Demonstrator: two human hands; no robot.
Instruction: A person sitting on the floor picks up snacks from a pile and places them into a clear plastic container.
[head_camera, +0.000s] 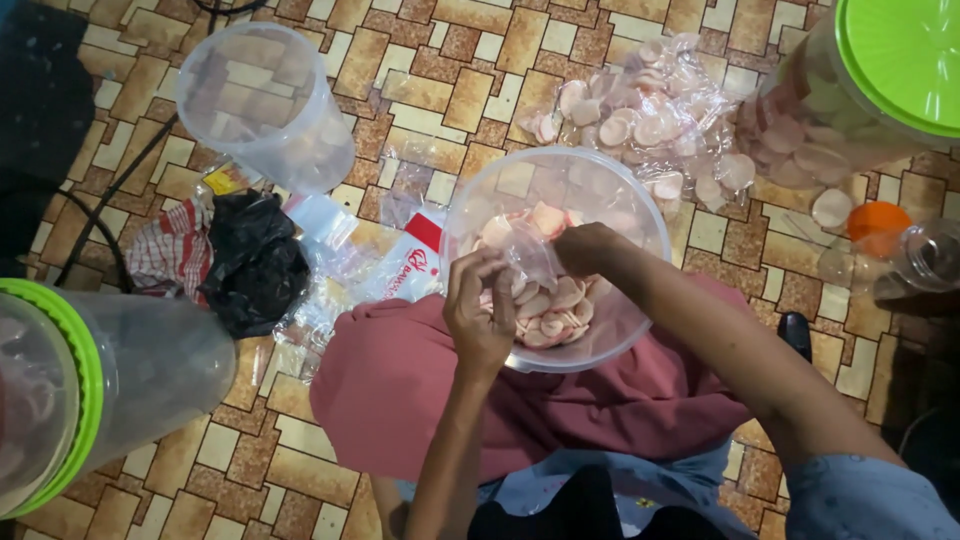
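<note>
**Two hands working a small clear bag over a bowl of pink crackers**

The person is sitting on the tiled floor (300, 460) with a round clear plastic bowl (640, 215) resting on a dusty-pink cloth (400, 380) over the lap. Everything below is being placed relative to that bowl.

The left hand (480, 310) is hovering over the bowl's near-left rim, its grip narrow, fingertips pinching the edge of a small clear plastic bag (528, 258). The right hand (590, 248) is sitting just above the bowl's centre, its grip closed on the same bag from the other side, so the bag is hanging between the two grips, touching both. Thin round pale-pink crackers (550, 315) are lying in the bowl's bottom, directly beneath the bag and both hands.

Beyond the bowl's far-right rim, sealed clear packets of the same crackers (650, 125) are piling up on the floor. Further right, a large clear jar with a green lid (880, 60) is holding more. Far left of the bowl, an empty clear tub (265, 100) is lying tilted, a black plastic bag (255, 260) is crumpling nearer, and another green-rimmed clear jar (110, 385) is lying on its side.
</note>
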